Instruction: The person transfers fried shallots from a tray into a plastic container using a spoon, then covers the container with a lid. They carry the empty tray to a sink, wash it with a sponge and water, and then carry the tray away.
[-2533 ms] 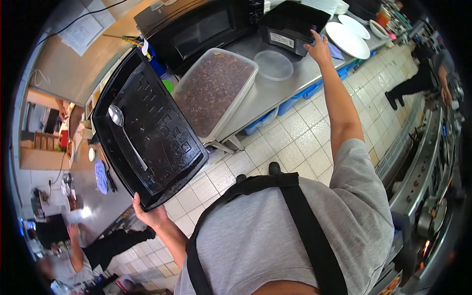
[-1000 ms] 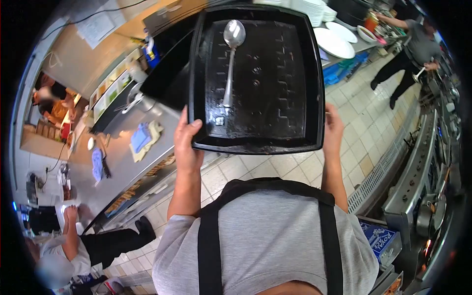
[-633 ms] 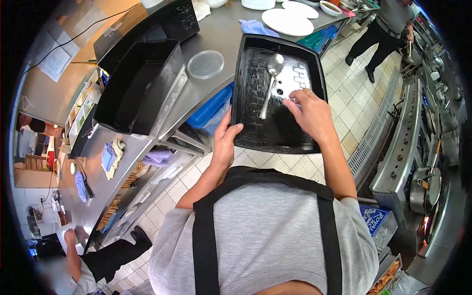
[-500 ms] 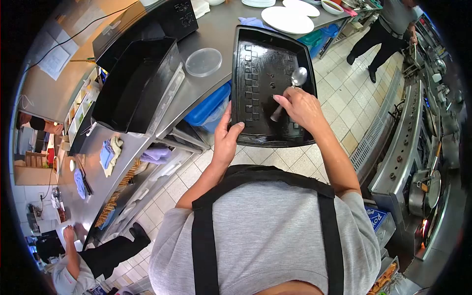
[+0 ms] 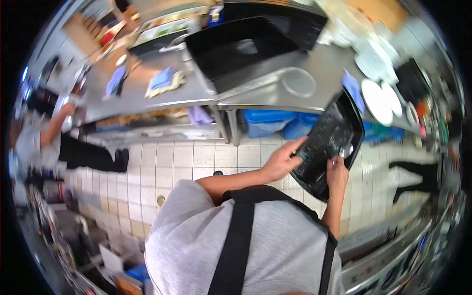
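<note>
In front of me, a black tray (image 5: 320,140) with raised markings and a wet-looking surface is held tilted over the floor. My left hand (image 5: 282,161) grips its left rim, thumb over the edge and fingers partly hidden. Near the tray's right side, my right hand (image 5: 338,173) is closed around a metal spoon (image 5: 347,150), whose bowl points away from me. Motion blur hides whether that hand also touches the tray.
A steel counter (image 5: 265,98) ahead carries a large black pan (image 5: 223,61), a clear round lid (image 5: 298,82), folded cloths (image 5: 163,81) and white plates (image 5: 377,102). Blue bins (image 5: 268,120) stand underneath. One person (image 5: 37,137) is at the left, another (image 5: 420,174) at the right; cooking equipment lies behind me.
My view and body have turned left, so the counter now lies straight ahead. The tray, still in hand, has shifted right in view and appears more slanted. The spoon stays in my right hand.
</note>
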A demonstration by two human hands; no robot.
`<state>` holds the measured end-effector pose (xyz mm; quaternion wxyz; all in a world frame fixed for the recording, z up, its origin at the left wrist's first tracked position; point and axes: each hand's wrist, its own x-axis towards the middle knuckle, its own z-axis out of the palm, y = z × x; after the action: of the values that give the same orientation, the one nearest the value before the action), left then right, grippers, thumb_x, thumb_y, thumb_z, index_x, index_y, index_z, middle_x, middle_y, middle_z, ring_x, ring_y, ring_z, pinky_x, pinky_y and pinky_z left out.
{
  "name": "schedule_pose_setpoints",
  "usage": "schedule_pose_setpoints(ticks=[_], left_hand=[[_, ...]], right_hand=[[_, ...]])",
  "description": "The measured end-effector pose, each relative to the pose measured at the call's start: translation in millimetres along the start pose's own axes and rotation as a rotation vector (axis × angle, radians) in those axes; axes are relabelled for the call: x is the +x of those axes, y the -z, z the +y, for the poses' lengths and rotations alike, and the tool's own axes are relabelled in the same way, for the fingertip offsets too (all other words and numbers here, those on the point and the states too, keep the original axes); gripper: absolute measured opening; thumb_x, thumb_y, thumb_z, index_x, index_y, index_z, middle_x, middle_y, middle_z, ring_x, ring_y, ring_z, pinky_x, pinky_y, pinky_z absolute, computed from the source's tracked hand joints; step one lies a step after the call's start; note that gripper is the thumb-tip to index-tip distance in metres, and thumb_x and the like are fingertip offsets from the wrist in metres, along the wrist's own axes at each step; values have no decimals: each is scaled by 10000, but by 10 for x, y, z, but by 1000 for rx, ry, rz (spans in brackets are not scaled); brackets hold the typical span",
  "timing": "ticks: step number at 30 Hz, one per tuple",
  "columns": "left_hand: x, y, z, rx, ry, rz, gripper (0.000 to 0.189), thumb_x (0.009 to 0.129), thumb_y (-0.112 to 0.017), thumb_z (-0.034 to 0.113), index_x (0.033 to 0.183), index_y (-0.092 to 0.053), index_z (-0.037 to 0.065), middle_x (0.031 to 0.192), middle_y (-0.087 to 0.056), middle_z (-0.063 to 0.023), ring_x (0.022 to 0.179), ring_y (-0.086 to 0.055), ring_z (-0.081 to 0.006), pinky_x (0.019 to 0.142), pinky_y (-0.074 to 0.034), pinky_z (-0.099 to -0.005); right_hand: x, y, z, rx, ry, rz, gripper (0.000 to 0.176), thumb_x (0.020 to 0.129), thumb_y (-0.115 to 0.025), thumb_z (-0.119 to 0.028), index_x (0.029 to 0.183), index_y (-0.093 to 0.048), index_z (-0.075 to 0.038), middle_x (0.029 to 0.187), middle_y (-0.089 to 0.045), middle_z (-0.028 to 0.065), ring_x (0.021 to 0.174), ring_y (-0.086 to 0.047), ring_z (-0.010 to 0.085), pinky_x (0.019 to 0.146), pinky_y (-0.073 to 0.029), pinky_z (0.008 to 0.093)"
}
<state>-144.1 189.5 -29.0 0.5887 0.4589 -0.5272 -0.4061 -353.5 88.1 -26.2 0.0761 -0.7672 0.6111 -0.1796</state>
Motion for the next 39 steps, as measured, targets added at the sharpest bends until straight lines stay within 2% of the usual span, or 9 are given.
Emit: schedule_pose_setpoints(ticks=[5, 8, 12, 16, 20, 25, 34, 37, 39], left_hand=[[-35, 152, 147, 188, 85, -7, 634, 812, -512, 170, 1414, -338, 70, 1293, -470, -196, 1189, -459, -353, 974, -388, -370], [-32, 243, 77, 176, 66, 23, 638, 822, -528, 103, 1426, -327, 63, 1313, -475, -134, 1135, -489, -233, 967, -378, -325], [-40, 318, -253, -45, 102, -15, 636, 818, -525, 34, 1420, -320, 25, 1405, -410, -149, 1292, -388, -223, 1054, -307, -321], [41, 223, -190, -84, 200, 14, 615, 824, -505, -1, 1406, -310, -39, 1397, -404, -155, 1275, -392, -223, 1057, -287, -312], [142, 52, -487, -80, 299, 48, 618, 828, -485, 5, 1412, -290, -52, 1388, -408, -138, 1229, -425, -210, 1034, -295, -284], [404, -543, -649, -107, 342, -35, 612, 824, -467, -11, 1413, -301, -34, 1348, -444, -136, 1193, -455, -206, 1019, -319, -294], [1467, -1772, -785, -273, 401, -256, 601, 824, -455, -30, 1403, -295, -56, 1340, -447, -147, 1178, -469, -208, 1012, -341, -308], [2011, -2244, -865, -330, 337, -316, 594, 821, -469, -25, 1391, -308, -66, 1327, -461, -153, 1180, -471, -215, 1019, -337, -312], [2424, -2575, -839, -357, 308, -385, 584, 824, -475, -19, 1386, -323, -65, 1327, -467, -155, 1178, -477, -217, 1017, -342, -309]], right_hand=[[115, -323, 29, 173, 19, 87, 276, 747, -589, 17, 1002, -538, -74, 671, -549, 94, 634, -582, 291, 609, -467, 409], [98, -235, -91, 341, 25, 147, 340, 766, -569, 20, 1092, -542, -72, 703, -554, 93, 628, -570, 281, 609, -464, 394], [-155, 109, 167, 195, 199, 294, 239, 811, -542, 30, 1028, -613, -42, 860, -569, 153, 831, -586, 323, 719, -475, 385], [-523, 571, 597, 260, -66, 494, 236, 827, -532, 24, 1029, -617, -64, 896, -554, 158, 850, -574, 348, 725, -475, 396], [-885, 635, 1134, 248, -405, 408, 209, 894, -524, -106, 1091, -593, -128, 918, -631, 198, 834, -620, 362, 705, -492, 428], [-1178, 507, 1610, 301, -557, 309, 206, 885, -558, -159, 1079, -597, -102, 819, -646, 211, 768, -636, 376, 686, -497, 427], [-482, 683, 2405, 492, -513, 681, 174, 883, -537, -87, 1036, -611, -50, 777, -621, 148, 637, -580, 248, 606, -454, 318], [-161, 822, 2801, 362, -474, 790, 176, 896, -554, -96, 1056, -616, -57, 603, -474, 28, 552, -421, 95, 526, -373, 265], [-37, 1029, 2968, 381, -690, 690, 200, 876, -591, -152, 1053, -610, -60, 700, -566, 107, 597, -533, 170, 570, -426, 312]])
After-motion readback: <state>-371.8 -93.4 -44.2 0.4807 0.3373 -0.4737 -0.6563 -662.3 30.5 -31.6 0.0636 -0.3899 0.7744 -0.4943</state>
